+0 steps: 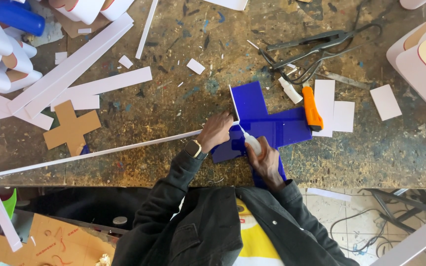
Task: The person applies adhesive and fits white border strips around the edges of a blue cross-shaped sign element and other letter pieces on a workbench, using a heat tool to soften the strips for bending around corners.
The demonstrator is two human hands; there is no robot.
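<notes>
A blue cross-shaped plastic piece point(272, 129) lies on the worn workbench point(173, 74). A white strip stands on edge along its upper-left arm point(234, 103). My left hand point(215, 130) presses on that strip at the inner corner of the cross; a watch sits on the wrist. My right hand point(266, 161) grips a small white glue bottle point(252, 143), its thin nozzle pointing up-left to the joint between strip and blue piece.
An orange utility knife point(312, 107) and a second small white bottle point(290, 90) lie right of the cross, beside white rectangles point(384, 102). Metal pliers point(316, 44) sit behind. A cardboard cross point(71, 128) and long white strips point(75, 64) lie left.
</notes>
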